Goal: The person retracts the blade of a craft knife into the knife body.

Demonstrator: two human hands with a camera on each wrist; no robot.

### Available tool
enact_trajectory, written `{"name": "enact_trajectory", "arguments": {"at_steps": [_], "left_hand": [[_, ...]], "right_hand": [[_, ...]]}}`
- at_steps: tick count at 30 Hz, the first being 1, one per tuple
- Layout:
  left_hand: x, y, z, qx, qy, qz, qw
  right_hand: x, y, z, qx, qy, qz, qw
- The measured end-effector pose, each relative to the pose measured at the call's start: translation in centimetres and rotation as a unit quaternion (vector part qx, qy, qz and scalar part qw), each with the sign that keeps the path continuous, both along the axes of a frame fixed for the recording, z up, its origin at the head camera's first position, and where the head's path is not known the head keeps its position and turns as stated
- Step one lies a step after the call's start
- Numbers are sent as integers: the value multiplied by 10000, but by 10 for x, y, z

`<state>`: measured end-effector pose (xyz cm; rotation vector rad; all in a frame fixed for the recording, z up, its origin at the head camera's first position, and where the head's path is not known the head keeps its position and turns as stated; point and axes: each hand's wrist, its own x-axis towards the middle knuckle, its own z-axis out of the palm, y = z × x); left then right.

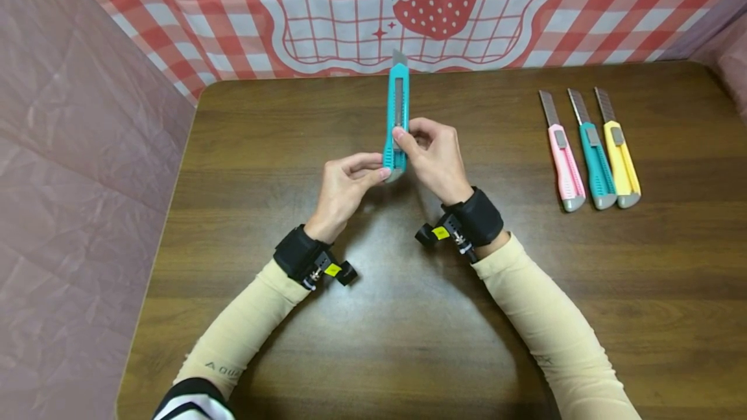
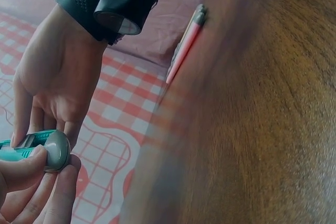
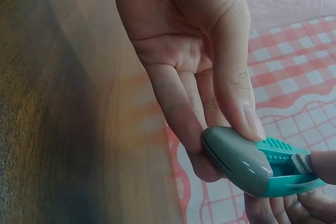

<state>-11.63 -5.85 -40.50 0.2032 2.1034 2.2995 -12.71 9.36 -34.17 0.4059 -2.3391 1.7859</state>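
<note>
A turquoise box cutter (image 1: 390,109) is held up over the table's far part, its blade (image 1: 399,57) showing a short way out of the top. My left hand (image 1: 341,190) pinches its lower end between thumb and fingers, beside the grey end cap (image 3: 236,156). Higher on the handle, my right hand (image 1: 440,157) grips it from the right side. The right thumb (image 3: 324,166) presses on the grey slider (image 3: 302,163) in the handle's slot. In the left wrist view the end cap faces the camera, and the blade is out of that view.
Three more cutters lie side by side at the right of the wooden table (image 1: 583,290): a pink one (image 1: 565,164), a dark teal one (image 1: 597,161) and a yellow one (image 1: 622,157). Their blades extend toward the back. A checked strawberry cloth (image 1: 344,11) hangs behind the table.
</note>
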Motion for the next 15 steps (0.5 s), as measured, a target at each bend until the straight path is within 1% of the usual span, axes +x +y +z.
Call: {"name": "enact_trajectory", "arguments": {"at_steps": [6, 12, 15], "left_hand": [[0, 1, -3, -8, 54, 32, 10000], [0, 1, -3, 23, 7, 2, 10000], [0, 1, -4, 110, -5, 5, 9999]], "right_hand": [[0, 2, -1, 44, 135, 126, 9998], [-1, 2, -1, 16, 124, 183, 9998], [-1, 2, -1, 13, 117, 267, 9996]]}}
